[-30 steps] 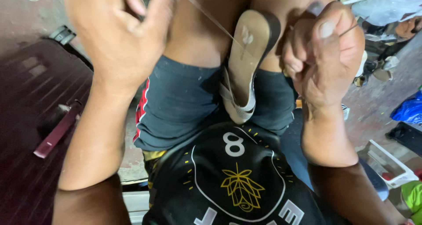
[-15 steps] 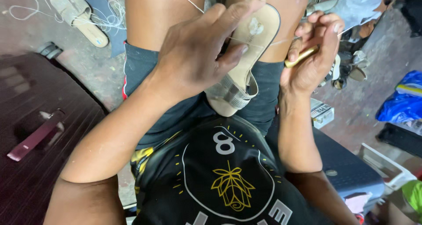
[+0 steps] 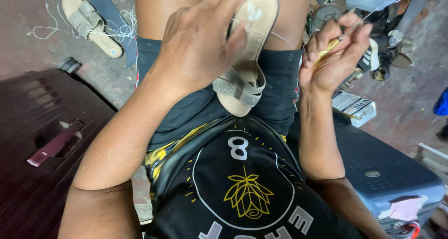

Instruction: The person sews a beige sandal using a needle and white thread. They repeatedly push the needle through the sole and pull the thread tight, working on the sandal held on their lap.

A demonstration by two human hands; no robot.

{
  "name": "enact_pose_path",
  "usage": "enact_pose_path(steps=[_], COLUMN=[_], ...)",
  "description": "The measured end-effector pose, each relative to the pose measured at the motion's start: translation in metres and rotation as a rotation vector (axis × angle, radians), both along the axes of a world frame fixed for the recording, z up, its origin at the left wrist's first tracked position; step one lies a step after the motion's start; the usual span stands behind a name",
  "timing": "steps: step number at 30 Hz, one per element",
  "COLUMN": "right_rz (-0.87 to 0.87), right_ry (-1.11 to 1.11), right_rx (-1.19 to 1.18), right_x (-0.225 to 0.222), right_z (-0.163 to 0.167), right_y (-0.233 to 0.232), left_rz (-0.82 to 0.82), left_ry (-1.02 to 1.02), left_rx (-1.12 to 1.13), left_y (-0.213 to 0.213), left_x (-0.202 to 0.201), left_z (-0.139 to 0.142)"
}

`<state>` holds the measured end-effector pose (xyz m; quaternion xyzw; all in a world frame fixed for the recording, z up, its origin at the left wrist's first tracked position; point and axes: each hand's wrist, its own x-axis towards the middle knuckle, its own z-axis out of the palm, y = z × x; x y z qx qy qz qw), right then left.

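Sandal, beige with a glittery strap, stands on its heel end between the person's thighs, sole side toward the camera, while far left on the floor a matching sandal lies amid loose white thread. Left hand lies spread over its upper half, fingers pressing it in place. Right hand is clenched around a yellow-handled awl, metal tip pointing up-right.

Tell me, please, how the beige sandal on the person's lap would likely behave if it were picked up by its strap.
The sandal looks thin and flat-soled, so probably light. Its glittery strap seems soft and would likely flex. The left hand presses it down between the thighs, which suggests it shifts easily.
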<state>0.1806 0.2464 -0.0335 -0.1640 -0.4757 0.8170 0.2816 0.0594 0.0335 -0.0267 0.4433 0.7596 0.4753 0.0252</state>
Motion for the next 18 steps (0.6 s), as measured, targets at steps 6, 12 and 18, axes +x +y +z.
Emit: enact_pose_path(steps=[6, 12, 18], right_rz=[0.048, 0.204, 0.439], right_ry=[-0.108, -0.419, -0.351], right_rx=[0.127, 0.802, 1.075], right_x=[0.026, 0.031, 0.001], right_z=[-0.013, 0.006, 0.030], right_y=[0.014, 0.014, 0.001], left_rz=[0.024, -0.001, -0.170], left_ry=[-0.041, -0.008, -0.242], left_rx=[-0.120, -0.127, -0.184], left_y=[0.005, 0.008, -0.004], left_x=[-0.013, -0.026, -0.047], left_z=[0.007, 0.003, 0.003])
